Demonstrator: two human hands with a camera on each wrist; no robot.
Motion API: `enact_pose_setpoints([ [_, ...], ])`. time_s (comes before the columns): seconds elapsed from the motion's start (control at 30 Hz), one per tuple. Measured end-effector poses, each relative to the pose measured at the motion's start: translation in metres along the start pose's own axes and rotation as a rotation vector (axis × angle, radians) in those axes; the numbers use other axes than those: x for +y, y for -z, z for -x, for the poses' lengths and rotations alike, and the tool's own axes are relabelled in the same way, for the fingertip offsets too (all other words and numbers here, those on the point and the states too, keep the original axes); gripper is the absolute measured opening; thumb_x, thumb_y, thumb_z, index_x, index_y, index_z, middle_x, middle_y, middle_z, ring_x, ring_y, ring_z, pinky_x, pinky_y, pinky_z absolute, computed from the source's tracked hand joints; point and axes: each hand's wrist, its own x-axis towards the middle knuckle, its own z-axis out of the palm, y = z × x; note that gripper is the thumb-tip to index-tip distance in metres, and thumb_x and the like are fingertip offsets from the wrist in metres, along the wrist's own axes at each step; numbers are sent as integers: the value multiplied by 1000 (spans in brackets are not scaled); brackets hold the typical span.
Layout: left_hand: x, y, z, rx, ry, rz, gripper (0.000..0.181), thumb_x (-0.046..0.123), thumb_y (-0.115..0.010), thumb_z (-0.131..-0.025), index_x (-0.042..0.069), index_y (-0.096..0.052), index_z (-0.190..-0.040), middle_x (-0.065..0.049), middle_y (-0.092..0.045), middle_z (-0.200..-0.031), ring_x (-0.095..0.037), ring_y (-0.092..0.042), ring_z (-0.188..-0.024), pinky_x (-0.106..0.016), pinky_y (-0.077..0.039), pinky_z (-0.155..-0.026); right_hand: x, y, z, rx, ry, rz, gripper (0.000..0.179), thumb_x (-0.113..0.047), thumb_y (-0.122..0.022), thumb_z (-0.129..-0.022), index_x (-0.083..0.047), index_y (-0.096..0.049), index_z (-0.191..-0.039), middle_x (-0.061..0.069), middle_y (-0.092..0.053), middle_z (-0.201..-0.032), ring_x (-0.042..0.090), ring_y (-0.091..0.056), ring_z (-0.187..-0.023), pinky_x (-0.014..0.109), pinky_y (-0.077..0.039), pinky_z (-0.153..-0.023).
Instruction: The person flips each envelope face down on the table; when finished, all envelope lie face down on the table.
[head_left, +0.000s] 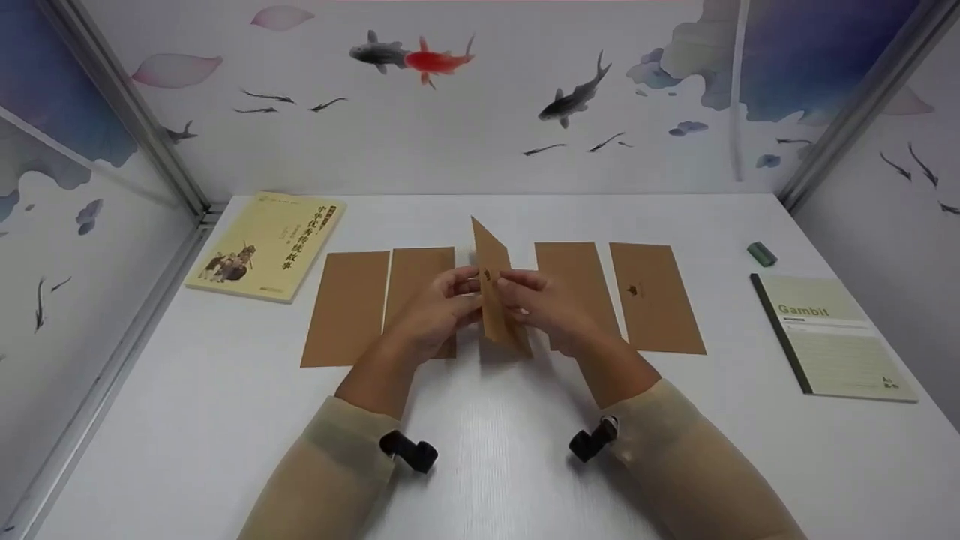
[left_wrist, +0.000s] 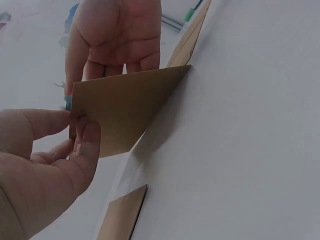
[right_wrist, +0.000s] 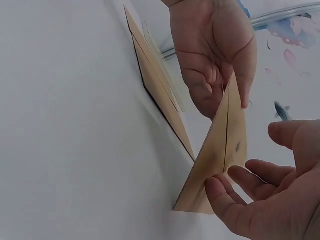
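A brown kraft-paper notebook (head_left: 491, 292) stands upright on edge at mid-table, a small dark print on its cover. My left hand (head_left: 439, 315) pinches its left side, thumb on the near face in the left wrist view. On the other side, my right hand (head_left: 559, 315) holds it between thumb and fingertips. Two more brown notebooks, an outer one (head_left: 345, 307) and an inner one (head_left: 424, 281), lie flat on the left. Another pair lies on the right: one notebook (head_left: 577, 277) near my right hand and one (head_left: 660, 300) with a small print.
A yellow book (head_left: 266, 247) with Chinese lettering lies at the back left of the white table (head_left: 480, 450). On the right are a pale green Gambit notebook (head_left: 832, 337) and a small dark green object (head_left: 761, 253). Printed panels (head_left: 480, 135) enclose the table.
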Motion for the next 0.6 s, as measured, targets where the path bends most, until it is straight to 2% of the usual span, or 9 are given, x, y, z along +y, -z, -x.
enact_pose_setpoints([
  [0.1, 2, -5, -2, -22, -16, -18, 51, 15, -61, -109, 16, -48, -158, -8, -57, -152, -25, -61, -140, -43, -50, -120, -3, -1, 0, -14, 53, -14, 53, -42, -65, -107, -18, -57, -153, 7, -61, -155, 28, -62, -141, 48, -50, -120],
  [0.2, 3, -9, -4, -37, -21, -94, 50, 25, -63, -109, 21, -51, -158, -5, -54, -157, -25, -56, -145, -47, -48, -122, -4, -2, 0, -15, 95, -60, 50, -36, -63, -109, -14, -57, -153, 10, -61, -154, 30, -65, -135, 48, -53, -117],
  [0.3, 2, -11, -6, -46, 4, -179, 50, 35, -66, -107, 28, -54, -155, -1, -53, -159, -24, -51, -150, -51, -44, -125, -5, -2, 0, 4, 111, -122, 48, -28, -61, -111, -9, -55, -155, 13, -60, -153, 30, -68, -131, 50, -53, -117],
  [0.37, 1, -11, -7, -52, 41, -192, 50, 38, -68, -106, 30, -55, -153, 0, -54, -159, -24, -50, -152, -53, -41, -127, -3, 0, 0, 21, 108, -144, 49, -25, -59, -111, -7, -52, -156, 14, -59, -154, 30, -68, -130, 49, -53, -117],
  [0.5, -2, -11, -6, -48, 112, -188, 52, 40, -69, -105, 27, -56, -153, 2, -55, -160, -24, -47, -155, -52, -39, -129, -1, 4, 0, 48, 91, -160, 49, -21, -60, -110, -8, -52, -157, 12, -58, -155, 28, -67, -133, 43, -54, -116],
  [0.6, -2, -10, -6, -36, 119, -212, 54, 41, -67, -106, 22, -54, -155, -2, -54, -162, -26, -45, -157, -51, -39, -129, -1, 10, 0, 87, 95, -143, 48, -16, -64, -107, -10, -56, -154, 11, -60, -152, 24, -64, -133, 38, -56, -113],
])
